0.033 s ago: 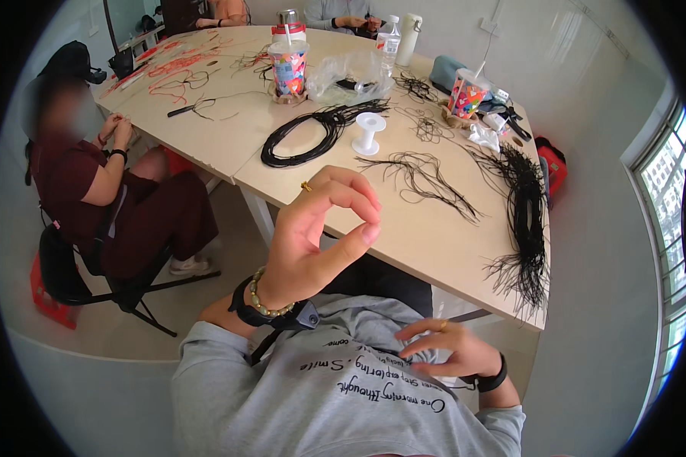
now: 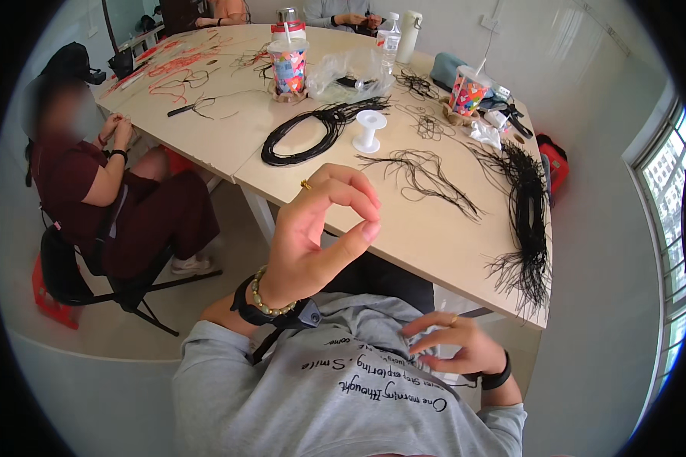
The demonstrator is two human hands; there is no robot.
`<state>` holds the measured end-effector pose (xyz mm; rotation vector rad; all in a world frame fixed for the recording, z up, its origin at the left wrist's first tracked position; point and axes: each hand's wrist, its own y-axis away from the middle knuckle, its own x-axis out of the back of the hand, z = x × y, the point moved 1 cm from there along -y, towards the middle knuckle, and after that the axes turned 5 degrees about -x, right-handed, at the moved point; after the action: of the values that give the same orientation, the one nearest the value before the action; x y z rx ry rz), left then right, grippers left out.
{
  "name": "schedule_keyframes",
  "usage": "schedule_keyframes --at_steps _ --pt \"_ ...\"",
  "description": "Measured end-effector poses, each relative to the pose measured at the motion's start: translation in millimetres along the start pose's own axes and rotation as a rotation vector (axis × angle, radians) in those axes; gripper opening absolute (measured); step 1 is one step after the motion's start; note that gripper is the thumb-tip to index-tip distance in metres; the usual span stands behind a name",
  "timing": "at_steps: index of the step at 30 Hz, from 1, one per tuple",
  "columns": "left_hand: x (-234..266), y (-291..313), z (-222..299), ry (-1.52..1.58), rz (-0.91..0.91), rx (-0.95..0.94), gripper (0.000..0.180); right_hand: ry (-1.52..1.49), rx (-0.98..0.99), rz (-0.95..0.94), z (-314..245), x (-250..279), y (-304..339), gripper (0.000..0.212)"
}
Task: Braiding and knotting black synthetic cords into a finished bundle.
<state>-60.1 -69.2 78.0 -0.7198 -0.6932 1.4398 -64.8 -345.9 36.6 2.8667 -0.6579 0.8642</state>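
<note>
My left hand (image 2: 305, 247) is raised in front of the table's near edge. Its thumb and index fingertips come together in a rounded pinch; anything between them is too small to make out. My right hand (image 2: 469, 346) hovers low over my grey sweatshirt, fingers apart and holding nothing visible. Beyond the left hand, a white spool (image 2: 369, 131) stands upright on the table (image 2: 297, 199). Beside it lie a coil of black cord (image 2: 273, 150) and loose dark cords (image 2: 423, 177). A thick black cord bundle (image 2: 527, 209) lies along the right side.
Two patterned cups (image 2: 288, 68) with straws, a clear plastic bag (image 2: 335, 80), a water bottle (image 2: 389, 39) and a pale flask (image 2: 408, 36) stand farther back. Red cords (image 2: 179, 67) lie at far left. A person (image 2: 91, 167) sits left on a black folding chair; others sit behind.
My right hand has shifted slightly to the right, its fingers a little more spread. The left hand looks almost unmoved, and the things on the table stay in place.
</note>
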Motion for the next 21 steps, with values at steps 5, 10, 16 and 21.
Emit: schedule_keyframes --at_steps 5,10,16,21 --pt "-5.5 -1.3 -7.4 0.033 0.024 -0.024 0.015 0.023 0.148 0.220 -5.3 22.3 -3.6 0.019" --pt "-7.9 0.8 -11.5 0.050 0.036 -0.014 0.015 0.032 0.142 0.246 -0.1 17.2 -11.1 0.019" --pt "-5.1 2.8 -10.3 0.055 0.027 -0.009 0.015 0.113 0.148 0.308 -1.1 18.5 -19.9 0.017" --pt "-6.0 4.3 -9.8 0.072 0.025 0.017 0.014 0.117 0.115 0.475 -4.2 21.8 -20.9 0.017"
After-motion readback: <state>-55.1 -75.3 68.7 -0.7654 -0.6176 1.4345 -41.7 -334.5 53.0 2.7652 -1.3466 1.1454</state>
